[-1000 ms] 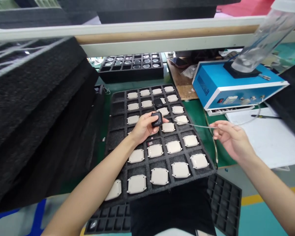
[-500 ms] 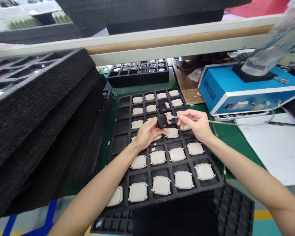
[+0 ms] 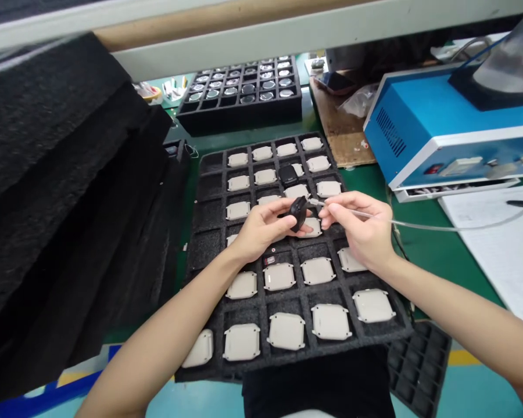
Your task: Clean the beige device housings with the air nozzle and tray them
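My left hand [image 3: 264,225] is shut on a small black square case [image 3: 298,213], which is tilted on edge above the foam tray. My right hand [image 3: 357,223] pinches a thin clear tube [image 3: 357,212], and its metal tip touches or nearly touches the case. Beneath both hands lies a black foam tray [image 3: 198,249] with rows of cells. Most cells hold a cream-white square casing [image 3: 286,331]. A second black case [image 3: 288,175] sits in a cell beyond my hands.
Stacked black foam sheets [image 3: 61,174] rise at the left. Behind the tray stand a black tray of round glass pieces [image 3: 239,93] and a blue machine [image 3: 444,130] with a clear cylinder on top. The tube leads right over a green mat [image 3: 431,249], beside white paper [image 3: 497,249].
My right hand has brought the tube tip against the black case, which my left hand has tilted onto its edge. The view has shifted, so the tray appears higher and the blue machine closer.
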